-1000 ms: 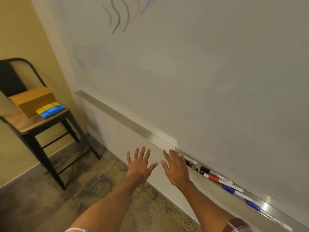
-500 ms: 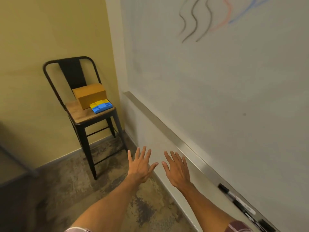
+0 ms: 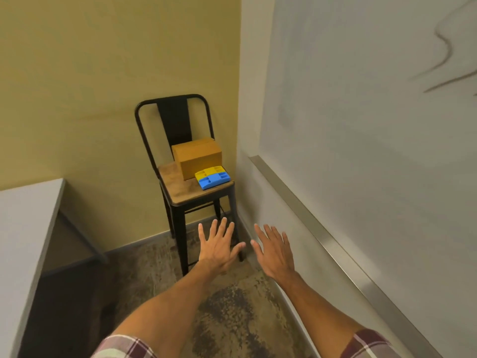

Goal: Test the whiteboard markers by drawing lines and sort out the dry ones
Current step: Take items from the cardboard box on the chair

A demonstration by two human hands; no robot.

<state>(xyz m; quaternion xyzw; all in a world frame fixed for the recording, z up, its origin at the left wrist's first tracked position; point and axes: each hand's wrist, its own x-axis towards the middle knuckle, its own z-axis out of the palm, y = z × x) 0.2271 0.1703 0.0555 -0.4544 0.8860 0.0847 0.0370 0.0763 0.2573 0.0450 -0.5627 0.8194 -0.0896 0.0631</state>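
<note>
The whiteboard (image 3: 374,120) fills the right side, with dark wavy lines (image 3: 444,60) at its upper right edge. Its metal tray (image 3: 322,236) runs along the bottom; no markers show on the visible stretch. My left hand (image 3: 219,246) and my right hand (image 3: 276,250) are held out flat, palms down, fingers spread, side by side above the floor in front of a chair. Both hold nothing. A brown cardboard box (image 3: 197,156) and a yellow and blue block-like object (image 3: 212,177) rest on the chair seat.
A black metal chair (image 3: 180,195) with a wooden seat stands in the corner against the yellow wall. A grey table (image 3: 23,228) juts in from the left. The floor below is mottled brown.
The view has swung left: the markers on the tray have slid out of sight and the chair now sits in the middle. Both hands stay spread and empty.
</note>
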